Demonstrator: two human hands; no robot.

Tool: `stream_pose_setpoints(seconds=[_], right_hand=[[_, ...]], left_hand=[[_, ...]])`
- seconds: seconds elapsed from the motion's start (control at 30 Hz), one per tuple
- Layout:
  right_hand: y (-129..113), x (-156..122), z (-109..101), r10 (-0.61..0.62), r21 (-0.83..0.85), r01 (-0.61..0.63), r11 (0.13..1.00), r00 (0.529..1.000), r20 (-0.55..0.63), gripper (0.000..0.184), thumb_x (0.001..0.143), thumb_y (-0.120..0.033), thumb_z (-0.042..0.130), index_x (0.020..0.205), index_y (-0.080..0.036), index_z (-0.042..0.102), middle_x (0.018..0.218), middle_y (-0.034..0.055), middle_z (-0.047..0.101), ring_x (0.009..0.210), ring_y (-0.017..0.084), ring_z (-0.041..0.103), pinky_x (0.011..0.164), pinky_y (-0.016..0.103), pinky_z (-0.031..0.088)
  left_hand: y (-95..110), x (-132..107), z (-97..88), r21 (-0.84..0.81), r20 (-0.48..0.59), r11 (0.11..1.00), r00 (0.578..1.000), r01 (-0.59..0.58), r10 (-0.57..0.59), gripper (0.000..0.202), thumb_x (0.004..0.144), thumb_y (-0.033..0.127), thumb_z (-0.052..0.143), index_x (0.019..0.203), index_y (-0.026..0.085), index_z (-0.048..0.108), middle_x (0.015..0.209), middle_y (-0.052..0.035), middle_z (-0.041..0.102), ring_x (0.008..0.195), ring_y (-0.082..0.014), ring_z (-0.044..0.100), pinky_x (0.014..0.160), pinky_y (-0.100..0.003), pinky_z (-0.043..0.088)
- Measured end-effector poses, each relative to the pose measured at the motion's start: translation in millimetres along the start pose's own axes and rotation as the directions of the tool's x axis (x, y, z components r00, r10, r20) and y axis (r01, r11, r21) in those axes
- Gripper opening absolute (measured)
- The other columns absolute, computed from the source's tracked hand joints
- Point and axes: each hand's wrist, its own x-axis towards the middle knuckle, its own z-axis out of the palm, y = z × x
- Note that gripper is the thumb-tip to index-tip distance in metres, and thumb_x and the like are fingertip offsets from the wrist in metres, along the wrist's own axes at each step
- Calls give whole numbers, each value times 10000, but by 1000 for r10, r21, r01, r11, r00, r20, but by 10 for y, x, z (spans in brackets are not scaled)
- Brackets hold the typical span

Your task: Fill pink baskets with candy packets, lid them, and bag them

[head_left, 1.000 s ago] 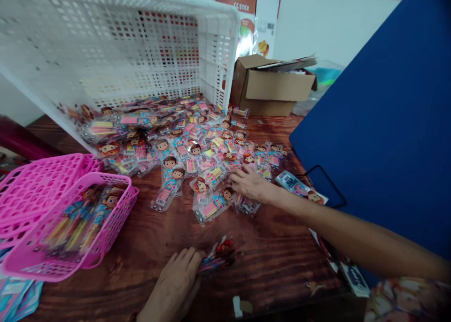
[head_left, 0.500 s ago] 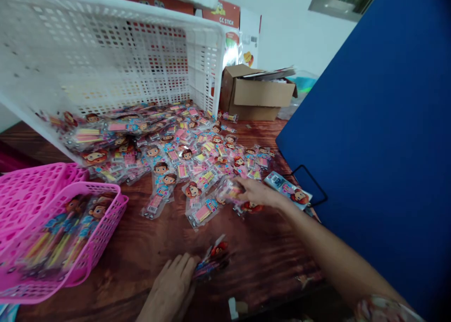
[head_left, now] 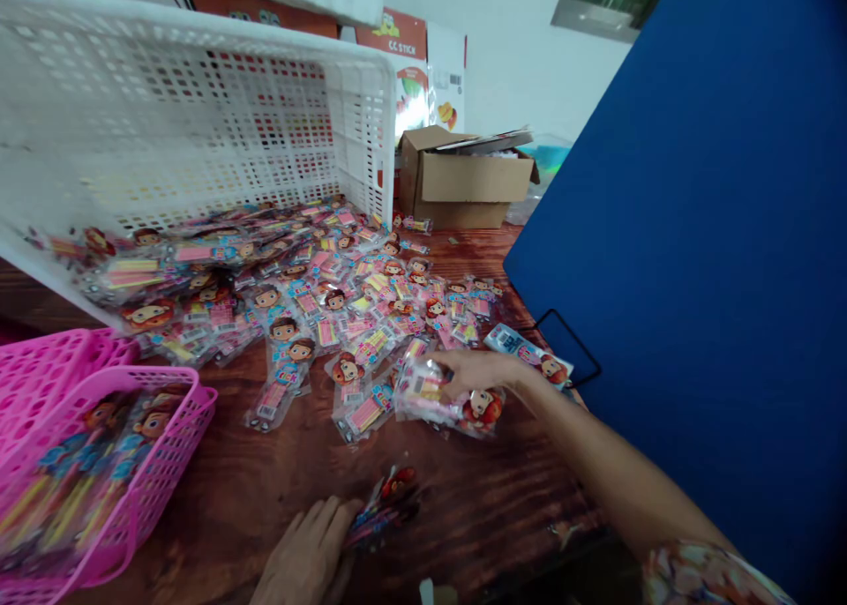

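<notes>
Near the front edge of the table, my left hand (head_left: 310,543) is closed around a stack of candy stick packets (head_left: 387,504), their cartoon-head ends poking out to the right. My right hand (head_left: 473,374) reaches across to the pile and grips a clear packet (head_left: 423,384) with its fingertips. Beneath that hand lies another packet with a red-haired cartoon head (head_left: 483,407). Loose packets (head_left: 334,301) with pink and yellow sticks spread over the table just beyond. The right fingertips are partly hidden by the hand and the shiny wrap.
A white crate (head_left: 361,138) lies on its side at the back left, packets spilling out. Pink baskets (head_left: 191,384) stand at left, the front one holding packets. A cardboard box (head_left: 473,182) sits behind. A blue panel (head_left: 662,235) bounds the right; a flat stack (head_left: 529,355) lies beside it.
The view has shifted slightly right. My right hand has drawn a packet a little nearer, and it shows more clearly. My left hand stays around its stack.
</notes>
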Motion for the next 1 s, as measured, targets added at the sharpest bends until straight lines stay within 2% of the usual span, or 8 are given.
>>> stream_pose_setpoints(seconds=[0.1, 0.17, 0.43, 0.57, 0.77, 0.83, 0.9, 1.0], right_hand=[[203, -23, -316, 78, -2, -79, 997, 989, -128, 357, 659, -241, 621, 1003, -151, 649, 849, -20, 636, 733, 137, 547, 625, 201, 423], [365, 49, -441, 165, -37, -180, 983, 955, -248, 274, 657, -220, 622, 922, -151, 646, 777, -31, 607, 697, 126, 522, 593, 193, 397], [776, 271, -435, 433, -22, -484, 875, 801, -413, 128, 706, -184, 585, 814, -133, 631, 658, 14, 569, 625, 145, 514, 520, 218, 338], [702, 159, -185, 419, -8, -456, 890, 824, -382, 177, 733, -197, 589, 893, -143, 639, 742, 14, 623, 681, 148, 549, 553, 211, 357], [265, -1, 589, 370, 37, -380, 924, 866, -336, 245, 791, -201, 566, 1021, -127, 603, 893, 75, 668, 749, 173, 578, 606, 241, 394], [139, -60, 732, 340, 62, -339, 939, 884, -321, 256, 781, -204, 583, 1029, -141, 599, 918, 65, 668, 758, 162, 577, 619, 233, 402], [103, -142, 713, 310, 81, -301, 950, 896, -317, 266, 754, -223, 618, 1012, -159, 604, 916, 40, 662, 761, 154, 570, 623, 224, 399], [249, -309, 383, 297, 112, -275, 955, 881, -368, 236, 727, -234, 626, 952, -164, 614, 824, 3, 635, 718, 149, 543, 603, 221, 373]], left_hand=[[-14, 11, -7, -22, 11, 999, 1000, 29, -29, 430, 887, 235, 509, 1312, 293, 482, 1174, -47, 687, 1049, -210, 668, 913, -307, 539], [6, 28, -36, -39, 22, 998, 998, 58, -57, 406, 895, 238, 498, 1297, 292, 501, 1160, -49, 688, 1040, -206, 668, 908, -304, 538], [60, 101, -116, -60, 8, 996, 998, 59, -58, 330, 921, 268, 479, 1242, 292, 551, 1091, -40, 692, 975, -179, 667, 851, -267, 535], [26, 83, -39, -81, 38, 994, 996, 78, -76, 318, 925, 277, 493, 1236, 286, 559, 1089, -42, 698, 968, -175, 674, 847, -261, 535], [-61, 14, 99, -52, 28, 998, 999, 42, -40, 366, 907, 294, 546, 1273, 285, 535, 1144, -46, 699, 1021, -188, 679, 871, -272, 547], [-74, -4, 106, -44, 48, 998, 998, 46, -44, 375, 908, 280, 543, 1282, 288, 526, 1152, -42, 698, 1023, -181, 681, 871, -266, 550], [-79, -26, 107, -10, 27, 999, 999, 32, -31, 382, 906, 279, 538, 1287, 283, 517, 1166, -45, 697, 1029, -189, 683, 875, -278, 557], [-80, -55, 115, 57, -14, 998, 1000, 7, -7, 412, 904, 283, 528, 1314, 283, 493, 1208, -52, 685, 1064, -211, 676, 903, -311, 558]])
